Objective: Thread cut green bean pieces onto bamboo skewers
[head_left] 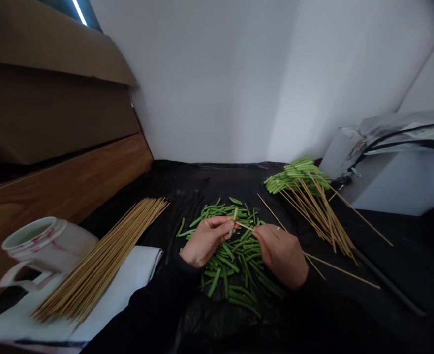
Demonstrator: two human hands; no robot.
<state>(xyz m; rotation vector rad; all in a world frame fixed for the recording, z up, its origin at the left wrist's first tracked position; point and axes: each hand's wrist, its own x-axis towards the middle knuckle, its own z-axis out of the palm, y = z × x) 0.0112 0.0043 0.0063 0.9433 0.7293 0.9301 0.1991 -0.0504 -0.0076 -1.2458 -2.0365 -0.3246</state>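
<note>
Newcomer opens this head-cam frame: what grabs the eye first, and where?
Probably the centre: the left hand pinches a green piece, the right hand a thin stick meeting it, above scattered green pieces. Next, the thick stick bundle at left beside a white mug, then the green pile at back right.

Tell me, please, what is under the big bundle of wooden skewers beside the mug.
The wooden skewers lie partly over a folded white sheet, their far ends over black plastic sheeting. They hide whatever is directly beneath them.
</note>
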